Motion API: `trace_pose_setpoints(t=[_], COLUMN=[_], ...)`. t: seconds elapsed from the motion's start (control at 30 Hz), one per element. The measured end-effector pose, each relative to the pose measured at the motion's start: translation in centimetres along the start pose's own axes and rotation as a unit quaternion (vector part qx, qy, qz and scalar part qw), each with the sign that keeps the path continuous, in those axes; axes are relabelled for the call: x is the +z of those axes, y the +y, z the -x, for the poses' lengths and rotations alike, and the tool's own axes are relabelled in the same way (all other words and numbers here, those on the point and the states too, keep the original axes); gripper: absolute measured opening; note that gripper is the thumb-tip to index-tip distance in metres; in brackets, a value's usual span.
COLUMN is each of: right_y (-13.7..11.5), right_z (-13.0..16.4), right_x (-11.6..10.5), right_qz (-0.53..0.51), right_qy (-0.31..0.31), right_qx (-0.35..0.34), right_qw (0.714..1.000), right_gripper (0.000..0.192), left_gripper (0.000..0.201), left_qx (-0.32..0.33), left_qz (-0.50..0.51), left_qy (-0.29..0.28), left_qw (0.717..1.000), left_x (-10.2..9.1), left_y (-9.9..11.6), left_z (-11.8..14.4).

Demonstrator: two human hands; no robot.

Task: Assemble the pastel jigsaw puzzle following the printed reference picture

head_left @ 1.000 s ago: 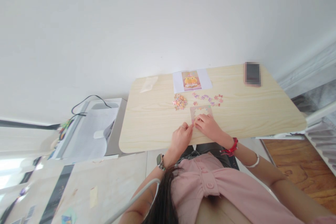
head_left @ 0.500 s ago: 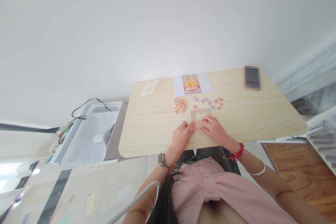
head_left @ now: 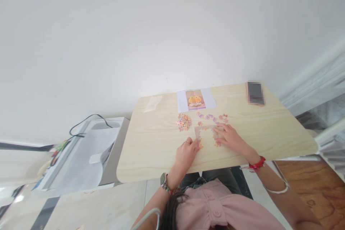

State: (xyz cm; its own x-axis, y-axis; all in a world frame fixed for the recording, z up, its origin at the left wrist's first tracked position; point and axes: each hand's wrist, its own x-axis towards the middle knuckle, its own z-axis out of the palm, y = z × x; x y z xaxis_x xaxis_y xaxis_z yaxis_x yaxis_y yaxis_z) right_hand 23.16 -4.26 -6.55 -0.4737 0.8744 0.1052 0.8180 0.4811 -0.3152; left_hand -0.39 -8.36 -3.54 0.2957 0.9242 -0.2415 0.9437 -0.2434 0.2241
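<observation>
A partly joined jigsaw border (head_left: 205,127) lies on the table, with a top row and two sides framing bare wood. At its left side, my left hand (head_left: 185,153) has curled fingers, and its thumb and index finger press on the lower left pieces. My right hand (head_left: 229,138) lies over the right side, fingers apart, with fingertips on the pieces there. Above the border are loose purple and pink puzzle pieces (head_left: 211,117). A heap of mixed puzzle pieces (head_left: 184,122) sits to the upper left.
A printed sheet with a yellow character picture (head_left: 195,100) lies at the table's back by the wall. A phone (head_left: 255,93) is at the back right, and a translucent sheet (head_left: 153,103) at the back left. Left of the table stands a white unit with papers (head_left: 88,151).
My right hand has moved from the lower left of the jigsaw border to its right side, and its fingers have spread. My left hand stays at the left side. The view has tilted upward.
</observation>
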Motion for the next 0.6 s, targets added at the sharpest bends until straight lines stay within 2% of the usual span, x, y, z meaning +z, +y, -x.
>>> trace_pose_setpoints(t=[0.4, 0.5, 0.6], right_y=[0.2, 0.5, 0.1], right_z=[-0.6, -1.8, -4.1], right_x=[-0.5, -0.9, -1.5], right_qz=[-0.013, -0.024, -0.047], right_qy=[0.012, 0.039, 0.038], right_qx=[-0.011, -0.035, -0.070], right_qw=[1.000, 0.998, 0.996], right_gripper=[0.037, 0.026, 0.020], left_gripper=[0.028, 0.033, 0.042], left_qx=[-0.027, -0.020, -0.013], left_qz=[-0.010, -0.002, 0.013], left_qy=[-0.009, -0.006, 0.005], left_qw=[1.000, 1.000, 1.000], left_x=[-0.4, -0.2, 0.0], left_y=[0.1, -0.2, -0.6], left_z=[-0.5, -0.6, -0.5])
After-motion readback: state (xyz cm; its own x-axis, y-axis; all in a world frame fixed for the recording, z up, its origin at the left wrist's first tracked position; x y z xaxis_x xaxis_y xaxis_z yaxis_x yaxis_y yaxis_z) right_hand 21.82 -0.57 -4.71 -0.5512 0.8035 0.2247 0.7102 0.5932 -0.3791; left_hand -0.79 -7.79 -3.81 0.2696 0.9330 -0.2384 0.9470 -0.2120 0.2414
